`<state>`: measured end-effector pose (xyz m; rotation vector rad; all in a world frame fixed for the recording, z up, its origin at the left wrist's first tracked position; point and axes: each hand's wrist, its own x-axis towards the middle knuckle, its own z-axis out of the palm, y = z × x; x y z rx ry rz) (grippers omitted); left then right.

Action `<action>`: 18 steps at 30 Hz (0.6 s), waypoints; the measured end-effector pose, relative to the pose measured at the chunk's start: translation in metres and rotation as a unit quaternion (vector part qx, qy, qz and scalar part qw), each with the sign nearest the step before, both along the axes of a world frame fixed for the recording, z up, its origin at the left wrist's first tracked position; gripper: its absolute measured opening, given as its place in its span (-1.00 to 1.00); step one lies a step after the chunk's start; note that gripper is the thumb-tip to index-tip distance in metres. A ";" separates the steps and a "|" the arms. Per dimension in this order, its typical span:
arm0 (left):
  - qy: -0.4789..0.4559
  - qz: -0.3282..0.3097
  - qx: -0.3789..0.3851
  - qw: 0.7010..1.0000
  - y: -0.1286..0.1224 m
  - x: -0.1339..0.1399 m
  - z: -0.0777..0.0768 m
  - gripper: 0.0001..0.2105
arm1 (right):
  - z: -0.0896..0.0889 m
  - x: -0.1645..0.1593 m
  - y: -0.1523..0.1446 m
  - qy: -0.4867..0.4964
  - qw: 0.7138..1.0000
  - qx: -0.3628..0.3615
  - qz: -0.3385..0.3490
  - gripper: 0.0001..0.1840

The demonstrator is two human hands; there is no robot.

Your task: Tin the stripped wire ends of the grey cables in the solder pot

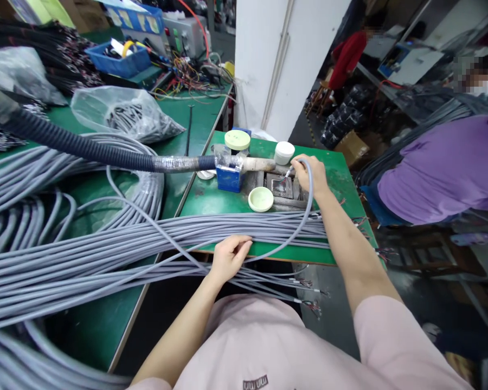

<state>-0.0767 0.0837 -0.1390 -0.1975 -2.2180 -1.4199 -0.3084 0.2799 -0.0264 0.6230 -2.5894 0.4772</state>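
My right hand (pixel 314 174) is closed on a grey cable (pixel 309 208) close to its stripped end. That end points down at a small square metal pot (pixel 280 187) with a shiny surface; whether the wire tips touch it, I cannot tell. From there the cable loops down toward my left hand (pixel 230 257), whose fingers are pinched together around it at the table's front edge. Beneath and behind the left hand runs a thick bundle of grey cables (pixel 203 227). A pale green dish (pixel 261 199) and a white lidded jar (pixel 284 152) stand beside the pot.
A ribbed hose (pixel 117 154) reaches over the pot from the left. Near its nozzle are a blue box (pixel 229 179) and a pale green lid (pixel 237 140). Coiled cables (pixel 146 189) cover the left table. A co-worker in purple (pixel 443 168) sits at right; a white pillar (pixel 264 65) stands behind.
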 end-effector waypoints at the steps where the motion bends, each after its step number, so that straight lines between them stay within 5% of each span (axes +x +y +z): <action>1: 0.000 -0.001 -0.001 1.000 0.000 0.000 0.000 -0.86 | -0.002 -0.003 0.000 -0.010 1.000 0.009 -0.004 -0.73; 18: 0.019 -0.004 -0.027 0.999 0.001 -0.001 0.001 -0.90 | -0.029 -0.019 -0.002 -0.048 0.997 0.057 -0.015 -0.64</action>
